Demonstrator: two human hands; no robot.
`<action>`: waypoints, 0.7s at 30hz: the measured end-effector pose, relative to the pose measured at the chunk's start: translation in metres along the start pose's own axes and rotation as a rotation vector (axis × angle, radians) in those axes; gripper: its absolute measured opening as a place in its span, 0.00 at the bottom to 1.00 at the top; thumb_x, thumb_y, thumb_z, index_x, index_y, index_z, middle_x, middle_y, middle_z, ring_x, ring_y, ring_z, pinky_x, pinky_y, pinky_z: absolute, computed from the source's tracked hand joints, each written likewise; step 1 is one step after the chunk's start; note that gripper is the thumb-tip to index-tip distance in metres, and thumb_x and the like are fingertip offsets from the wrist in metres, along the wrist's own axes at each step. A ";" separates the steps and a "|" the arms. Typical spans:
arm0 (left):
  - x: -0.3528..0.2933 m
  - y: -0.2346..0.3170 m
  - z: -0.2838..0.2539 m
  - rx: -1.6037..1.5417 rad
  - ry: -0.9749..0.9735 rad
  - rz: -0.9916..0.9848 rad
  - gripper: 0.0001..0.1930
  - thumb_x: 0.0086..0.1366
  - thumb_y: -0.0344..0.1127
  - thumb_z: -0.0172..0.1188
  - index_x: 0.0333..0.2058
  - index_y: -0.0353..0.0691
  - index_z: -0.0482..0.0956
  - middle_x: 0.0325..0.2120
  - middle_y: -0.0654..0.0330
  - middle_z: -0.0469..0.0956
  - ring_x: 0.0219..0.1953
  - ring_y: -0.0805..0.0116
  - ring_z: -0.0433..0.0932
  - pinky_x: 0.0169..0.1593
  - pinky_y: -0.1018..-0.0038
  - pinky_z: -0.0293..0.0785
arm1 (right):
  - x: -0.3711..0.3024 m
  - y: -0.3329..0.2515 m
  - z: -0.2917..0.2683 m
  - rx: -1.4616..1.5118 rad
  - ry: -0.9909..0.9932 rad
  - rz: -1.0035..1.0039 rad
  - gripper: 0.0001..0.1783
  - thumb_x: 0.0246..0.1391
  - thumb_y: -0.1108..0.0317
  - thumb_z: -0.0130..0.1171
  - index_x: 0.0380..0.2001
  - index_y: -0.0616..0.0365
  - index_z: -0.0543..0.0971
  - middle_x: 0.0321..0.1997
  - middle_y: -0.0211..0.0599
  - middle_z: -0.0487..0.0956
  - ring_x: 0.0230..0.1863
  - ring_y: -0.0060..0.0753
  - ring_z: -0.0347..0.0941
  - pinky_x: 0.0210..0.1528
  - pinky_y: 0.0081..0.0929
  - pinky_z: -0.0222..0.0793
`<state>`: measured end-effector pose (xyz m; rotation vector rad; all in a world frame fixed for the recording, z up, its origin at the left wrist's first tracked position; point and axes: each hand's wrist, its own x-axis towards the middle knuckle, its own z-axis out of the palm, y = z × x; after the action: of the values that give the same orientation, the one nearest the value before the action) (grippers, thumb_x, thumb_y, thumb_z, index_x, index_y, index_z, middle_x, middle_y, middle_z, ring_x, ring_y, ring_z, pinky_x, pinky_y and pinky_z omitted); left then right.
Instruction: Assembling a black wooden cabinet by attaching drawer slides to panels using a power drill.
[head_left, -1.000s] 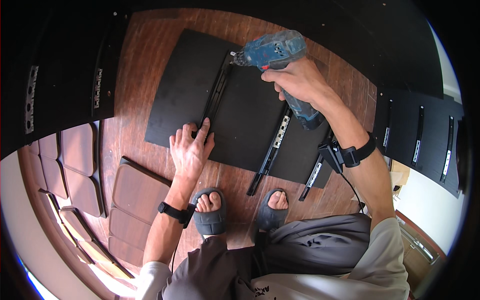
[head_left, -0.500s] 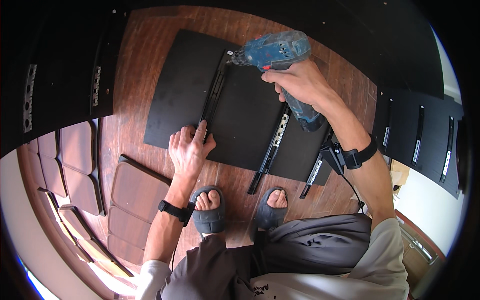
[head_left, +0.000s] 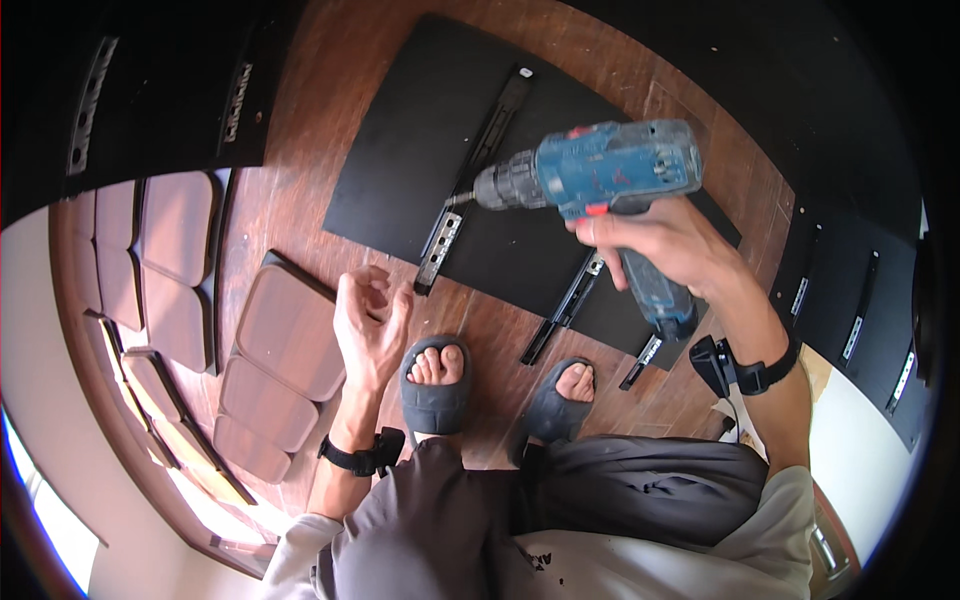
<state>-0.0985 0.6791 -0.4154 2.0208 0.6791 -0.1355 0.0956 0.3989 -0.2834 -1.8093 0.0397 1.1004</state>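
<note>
My right hand (head_left: 680,245) is wrapped round the handle of a blue cordless drill (head_left: 615,170), its body pointing left. The drill's bit ends close to the lower half of a black drawer slide (head_left: 487,140) lying on a black panel (head_left: 400,130); whether it touches cannot be made out. A silvery, perforated section shows at the slide's near end. My left hand (head_left: 370,325) is raised just left of that end, fingers loosely curled and thumb apart, with nothing visible in it.
Two more slides, one of them a middle slide (head_left: 565,305), lie across the panel and overhang its near edge. Brown cushion-like boards (head_left: 285,335) rest on the floor at left. Dark panels with slides (head_left: 850,290) stand left and right. My sandalled feet are close to the panel.
The drill has come down from the slide's far end to its lower half. My left hand has lifted off the slide, its fingers curling. The whole view has shifted too.
</note>
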 end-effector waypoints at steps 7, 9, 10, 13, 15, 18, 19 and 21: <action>-0.006 0.003 -0.005 0.294 -0.234 0.658 0.12 0.60 0.33 0.74 0.43 0.40 0.86 0.33 0.58 0.85 0.37 0.59 0.82 0.42 0.65 0.76 | -0.021 0.014 0.032 0.039 -0.280 0.201 0.09 0.62 0.65 0.66 0.33 0.59 0.82 0.21 0.30 0.79 0.22 0.25 0.78 0.27 0.28 0.75; -0.010 -0.002 -0.007 0.337 -0.266 0.677 0.08 0.61 0.32 0.72 0.39 0.40 0.86 0.31 0.60 0.85 0.36 0.61 0.81 0.41 0.66 0.75 | -0.025 0.017 0.034 0.066 -0.286 0.238 0.09 0.62 0.65 0.66 0.32 0.59 0.81 0.21 0.29 0.79 0.22 0.24 0.78 0.27 0.28 0.76; -0.013 -0.005 -0.009 0.360 -0.291 0.680 0.07 0.61 0.31 0.72 0.38 0.41 0.86 0.31 0.60 0.85 0.36 0.61 0.81 0.40 0.67 0.74 | -0.027 0.018 0.034 0.056 -0.276 0.250 0.09 0.62 0.65 0.66 0.32 0.59 0.81 0.21 0.29 0.79 0.22 0.24 0.78 0.27 0.28 0.75; -0.021 -0.016 -0.018 0.375 -0.293 0.662 0.05 0.63 0.31 0.69 0.37 0.41 0.86 0.31 0.61 0.84 0.34 0.60 0.80 0.41 0.67 0.74 | -0.029 0.018 0.031 0.017 -0.242 0.233 0.09 0.62 0.64 0.65 0.32 0.58 0.81 0.21 0.30 0.79 0.21 0.24 0.77 0.27 0.26 0.74; -0.029 -0.020 -0.022 0.291 -0.258 0.550 0.05 0.63 0.31 0.68 0.38 0.41 0.86 0.42 0.59 0.86 0.43 0.55 0.81 0.51 0.62 0.76 | -0.030 0.016 0.029 -0.006 -0.159 0.218 0.09 0.61 0.63 0.66 0.33 0.58 0.81 0.21 0.29 0.79 0.21 0.23 0.77 0.27 0.26 0.74; -0.035 -0.023 -0.013 0.395 -0.102 0.669 0.07 0.63 0.32 0.69 0.39 0.41 0.85 0.57 0.55 0.83 0.58 0.47 0.78 0.63 0.55 0.71 | -0.028 0.014 0.031 -0.052 -0.074 0.213 0.10 0.59 0.63 0.67 0.34 0.59 0.81 0.22 0.29 0.78 0.21 0.23 0.76 0.27 0.26 0.74; -0.037 -0.024 -0.008 0.424 -0.171 0.656 0.07 0.63 0.33 0.68 0.40 0.42 0.85 0.69 0.54 0.73 0.71 0.41 0.67 0.70 0.47 0.63 | -0.026 0.015 0.034 -0.066 -0.056 0.197 0.10 0.59 0.63 0.67 0.34 0.59 0.81 0.22 0.29 0.78 0.21 0.23 0.77 0.27 0.27 0.74; -0.037 -0.026 0.006 0.521 -0.201 0.620 0.04 0.67 0.34 0.60 0.35 0.42 0.81 0.72 0.57 0.70 0.77 0.44 0.59 0.75 0.37 0.52 | -0.023 0.017 0.040 -0.077 -0.029 0.193 0.10 0.59 0.64 0.67 0.36 0.61 0.82 0.23 0.29 0.79 0.21 0.23 0.77 0.27 0.27 0.75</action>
<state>-0.1422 0.6687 -0.4251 2.5764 -0.1506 -0.1543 0.0477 0.4101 -0.2837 -1.8876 0.1598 1.2785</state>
